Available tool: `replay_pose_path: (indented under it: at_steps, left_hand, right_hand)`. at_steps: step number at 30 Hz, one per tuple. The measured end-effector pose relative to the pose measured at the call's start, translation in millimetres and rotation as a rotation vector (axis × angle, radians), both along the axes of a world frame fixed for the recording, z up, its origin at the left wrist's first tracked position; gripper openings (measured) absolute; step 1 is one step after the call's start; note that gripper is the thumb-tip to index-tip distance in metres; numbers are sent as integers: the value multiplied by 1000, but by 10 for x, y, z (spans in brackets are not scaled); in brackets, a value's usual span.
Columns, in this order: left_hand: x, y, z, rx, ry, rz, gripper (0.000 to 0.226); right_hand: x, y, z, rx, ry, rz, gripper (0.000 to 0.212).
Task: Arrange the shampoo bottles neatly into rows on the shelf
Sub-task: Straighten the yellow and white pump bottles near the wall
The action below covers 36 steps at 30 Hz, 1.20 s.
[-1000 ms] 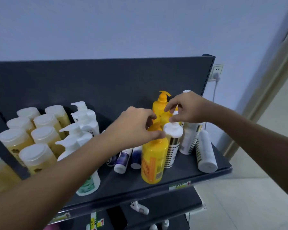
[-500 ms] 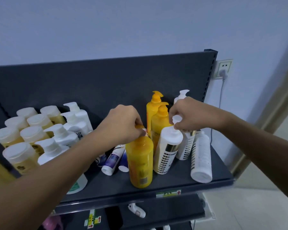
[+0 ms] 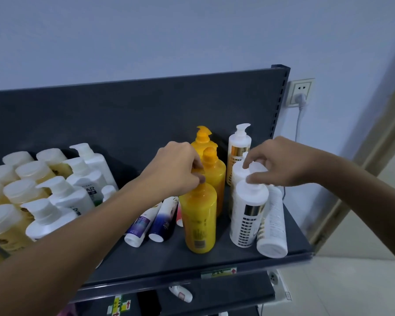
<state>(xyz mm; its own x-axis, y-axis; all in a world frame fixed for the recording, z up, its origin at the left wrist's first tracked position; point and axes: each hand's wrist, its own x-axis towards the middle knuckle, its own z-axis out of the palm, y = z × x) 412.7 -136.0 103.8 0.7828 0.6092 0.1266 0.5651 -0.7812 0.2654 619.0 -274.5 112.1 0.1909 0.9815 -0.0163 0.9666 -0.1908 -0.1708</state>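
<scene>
On the dark grey metal shelf (image 3: 214, 261), frame centre, the left hand (image 3: 176, 169) pinches the front yellow plastic pump bottle (image 3: 200, 218) and the right hand (image 3: 281, 163) the front white gold-banded pump bottle (image 3: 249, 213); each should be slid squarely behind-to-front, pump nozzles (image 3: 254, 166) aligned.
</scene>
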Motion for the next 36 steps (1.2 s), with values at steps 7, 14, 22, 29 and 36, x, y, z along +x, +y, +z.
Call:
replay_pose_path:
  at_steps: [7,14,22,29,36]
  left_hand:
    - [188,23,-19,-33,1,-46,29]
    - [209,-1,94,-29,-43,-161,39]
    - [588,-342,104,-7,-114,-346,38]
    - [737,-344,-29,57,-51,-356,43]
    - [784,-331,-114,26,-96,-349,28]
  right_hand:
    - [646,-113,-309,321,356,-423,18]
    - [1107,241,-1105,-135,204,-488,38]
    - [1324,674,-1744,-256,328,-581,39]
    - [1457,632,-1750,-66,624,-916,33]
    - [1466,522,-835,278,669,-737,23]
